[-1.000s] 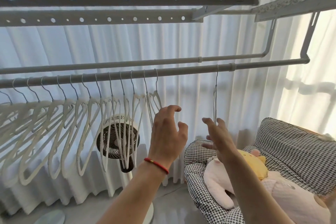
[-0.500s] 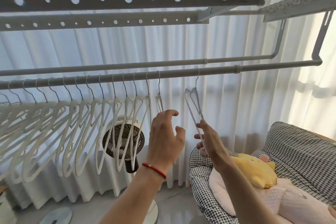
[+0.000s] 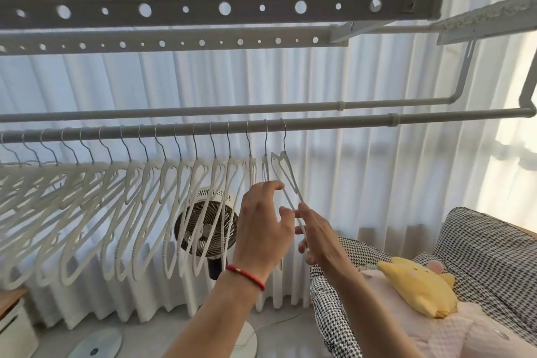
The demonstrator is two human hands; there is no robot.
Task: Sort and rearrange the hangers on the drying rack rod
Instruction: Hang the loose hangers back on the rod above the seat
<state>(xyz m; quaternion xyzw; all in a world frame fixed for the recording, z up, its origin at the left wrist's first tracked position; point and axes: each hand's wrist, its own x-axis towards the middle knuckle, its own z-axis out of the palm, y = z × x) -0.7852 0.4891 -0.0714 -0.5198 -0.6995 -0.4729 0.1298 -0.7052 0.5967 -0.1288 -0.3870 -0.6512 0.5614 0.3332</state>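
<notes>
**Light, springy hangers: take the arm, not the hook**

The rod [image 3: 319, 125] crosses the middle of the frame, and a long row of white hangers [image 3: 139, 197] hangs from it, packed from the left edge to just past centre. At the right end of that row, the last hanger [image 3: 286, 176] hangs by its thin wire hook, tilted so its body slants down toward the lower right.

The right hand [image 3: 315, 237], at centre frame, has that hanger's lower arm running between its fingers; its grip looks like a light pinch on the thin bar, though how far the fingers wrap is hard to tell. The left hand [image 3: 266, 227], with a red cord at the wrist, is raised just beside it with fingers spread and curved, grip apart, fingertips near the second-last hanger and holding nothing plainly.

These hangers look slim and light, likely coated plastic or wire, stiff enough to keep shape yet apt to swing and twist on the hook. The hook should slide easily along the smooth rod, so a push low on the arm will tilt the hanger before it travels. Holding nearer the shoulder or neck would give steadier control. Neighbours hang close and could tangle or snag.
</notes>
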